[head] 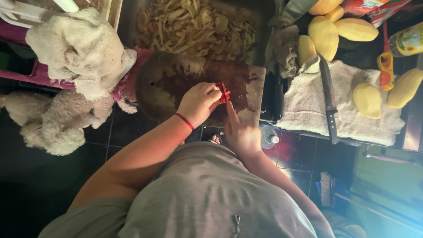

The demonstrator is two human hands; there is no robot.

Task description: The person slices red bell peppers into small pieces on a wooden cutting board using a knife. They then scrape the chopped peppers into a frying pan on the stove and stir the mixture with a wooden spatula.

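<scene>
Grey shirt [207, 194] of ours fills the lower view, nearest the lens. Our left hand [198, 102], red band [185, 121] at the wrist, is curled closed over a small red piece [225, 91], pinching it at the fingertips. Item: bright red, glossy, ragged-edged, mostly hidden by the fingers; we cannot tell its kind. It sits on the worn brown cutting board [176, 79], near the middle. Our right hand [240, 132] holds nothing, forefinger stretched out and touching the red piece from below. Also logged: tray of pale peelings [194, 26] beyond the board; knife [328, 99] on a white towel [304, 110]; peeled yellow potatoes [324, 35]; fluffy white dog [53, 119] on the dark floor.
</scene>
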